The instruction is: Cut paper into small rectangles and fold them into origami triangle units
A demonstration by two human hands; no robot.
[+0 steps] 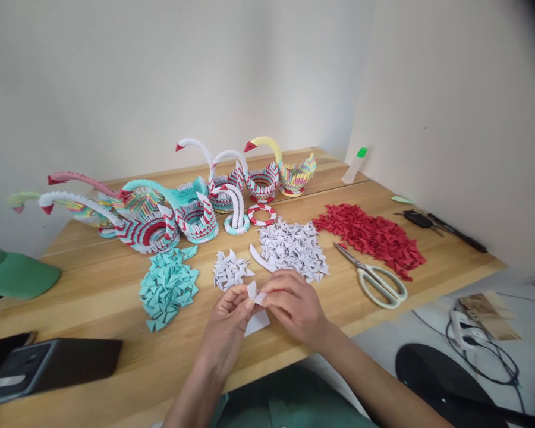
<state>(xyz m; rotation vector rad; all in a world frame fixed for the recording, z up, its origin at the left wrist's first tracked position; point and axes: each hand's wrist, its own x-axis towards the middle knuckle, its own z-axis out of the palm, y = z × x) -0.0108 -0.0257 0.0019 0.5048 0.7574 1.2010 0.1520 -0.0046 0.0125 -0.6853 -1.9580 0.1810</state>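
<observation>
Between both hands, over the near edge of the table, is a small folded piece of white paper (252, 290). My left hand (232, 312) pinches its left side with thumb and fingers. From the right, my right hand (295, 303) grips the other side, fingers curled together. A flat white paper slip (257, 322) lies on the wood just below them. Beyond the fingers sit a small heap of white folded paper triangles (232, 270), a larger white heap (294, 249) and a curved white strip of joined pieces (261, 259).
Turquoise triangles (169, 288) lie left, red triangles (370, 235) right, beside scissors (374, 279). Several paper swans (151, 229) stand behind, with a red-and-white ring (262, 215). A dark box-shaped device (66, 362) is front left; a glue bottle (354, 166) stands by the wall.
</observation>
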